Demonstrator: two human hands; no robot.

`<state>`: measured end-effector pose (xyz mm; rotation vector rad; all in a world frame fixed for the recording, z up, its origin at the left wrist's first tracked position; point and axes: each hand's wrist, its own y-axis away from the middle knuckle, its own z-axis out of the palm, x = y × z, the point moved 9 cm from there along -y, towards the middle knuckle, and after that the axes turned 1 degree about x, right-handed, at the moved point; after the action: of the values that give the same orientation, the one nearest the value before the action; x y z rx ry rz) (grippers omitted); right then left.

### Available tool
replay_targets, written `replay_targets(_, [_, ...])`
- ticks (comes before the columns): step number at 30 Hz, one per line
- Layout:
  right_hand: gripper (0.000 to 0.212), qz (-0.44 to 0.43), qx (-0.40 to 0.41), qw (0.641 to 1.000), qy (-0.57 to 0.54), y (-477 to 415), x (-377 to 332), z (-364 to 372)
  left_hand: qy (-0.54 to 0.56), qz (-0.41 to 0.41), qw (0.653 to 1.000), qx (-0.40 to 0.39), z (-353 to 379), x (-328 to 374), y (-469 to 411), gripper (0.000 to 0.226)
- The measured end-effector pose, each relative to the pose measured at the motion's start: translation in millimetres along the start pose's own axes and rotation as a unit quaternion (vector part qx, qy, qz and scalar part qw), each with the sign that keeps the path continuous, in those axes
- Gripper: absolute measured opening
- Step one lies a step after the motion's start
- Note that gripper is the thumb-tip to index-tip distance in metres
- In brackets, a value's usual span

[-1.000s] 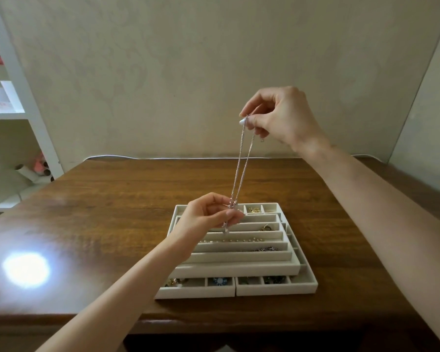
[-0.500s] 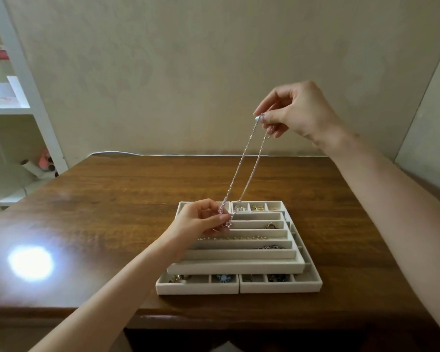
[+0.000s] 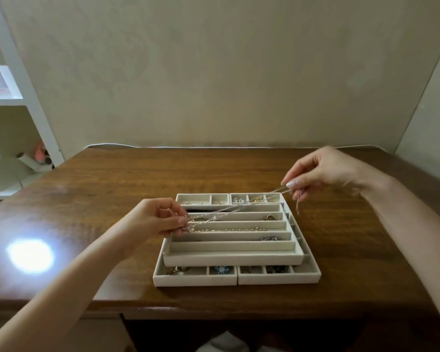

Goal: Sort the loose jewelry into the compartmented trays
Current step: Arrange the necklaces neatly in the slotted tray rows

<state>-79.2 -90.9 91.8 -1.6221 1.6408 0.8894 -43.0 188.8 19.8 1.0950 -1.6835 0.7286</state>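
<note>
Now we hold a thin silver necklace (image 3: 239, 205) pulled out in a line between our two hands. Our left hand (image 3: 160, 219) pinches one end with its thumb and fingers, right at the left edge of the top tray (image 3: 229, 259). Our right hand (image 3: 323, 174) pinches the other end, past the far right corner of that tray, and a short bit of chain hangs down from it. So both hands are closed on the necklace, one at each end.

The big thing to look at is the way the necklace points. The long slots (image 3: 234, 246) in the top tray run straight from left to right. The necklace does not. It slants, with the left end low and nearer to us, and the right end higher and farther away. It crosses over the far slots and over the small boxes (image 3: 210, 199) at the back.

We think the right end must come down and toward us, so the line matches a slot. The left hand is the closer one to the slots; it looks almost on the tray. We cannot tell which slot is meant. One slot holds a beaded chain (image 3: 226, 229) and another holds a dark chain (image 3: 267, 239).
</note>
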Motion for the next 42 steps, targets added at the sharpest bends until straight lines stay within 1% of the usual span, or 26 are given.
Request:
replay_targets(4, [0.011,0.029,-0.047,0.998,0.013,10.2,14.3,16.7,-0.103,0.001,0.995,-0.016,0.6,4.4,3.4,0.005])
replay_targets(7, [0.01,0.043,-0.078,0.995,0.045,15.9,18.7,26.6,-0.185,0.017,0.982,-0.028,5.3,8.0,3.2,0.008])
replay_targets(11, [0.011,0.059,-0.107,0.991,0.055,20.5,23.2,34.0,-0.262,0.015,0.964,-0.053,14.2,8.3,5.8,0.009])
replay_targets(14, [0.011,0.073,-0.121,0.988,0.066,21.7,28.0,35.3,-0.305,0.024,0.951,-0.035,17.2,11.5,7.9,0.015])
replay_targets(16, [0.01,0.078,-0.127,0.986,0.07,22.2,30.2,35.5,-0.351,0.034,0.935,-0.024,19.7,13.2,8.1,0.018])
replay_targets(21, [0.009,0.081,-0.15,0.981,0.089,24.5,34.4,39.4,-0.427,0.036,0.903,-0.003,22.3,16.0,10.0,0.017])
replay_targets(23, [0.009,0.084,-0.156,0.98,0.093,25.1,36.2,39.7,-0.446,0.042,0.894,0.005,22.9,19.7,10.4,0.019])
replay_targets(28, [0.008,0.085,-0.166,0.978,0.091,26.7,37.7,41.2,-0.491,0.056,0.869,-0.013,27.6,18.8,8.4,0.026])
replay_targets(31, [0.007,0.083,-0.168,0.978,0.093,26.9,38.9,42.8,-0.486,0.062,0.872,-0.019,26.1,19.3,8.0,0.024])
replay_targets(33, [0.007,0.078,-0.168,0.978,0.092,26.6,38.6,43.7,-0.476,0.072,0.876,-0.007,21.7,23.6,8.5,0.022])
replay_targets(36, [0.007,0.071,-0.166,0.98,0.082,26.1,36.7,43.3,-0.436,0.124,0.891,0.012,10.8,33.0,9.1,0.022])
replay_targets(38, [0.009,0.066,-0.166,0.981,0.074,25.2,34.9,43.0,-0.411,0.178,0.894,-0.022,10.3,34.1,11.5,0.019])
replay_targets(40, [0.011,0.056,-0.167,0.982,0.064,24.0,32.0,43.6,-0.415,0.231,0.876,-0.083,18.8,31.5,16.1,0.014])
replay_targets(42, [0.011,0.043,-0.168,0.983,0.057,21.9,28.7,44.3,-0.416,0.267,0.86,-0.127,27.7,26.0,20.6,0.016])
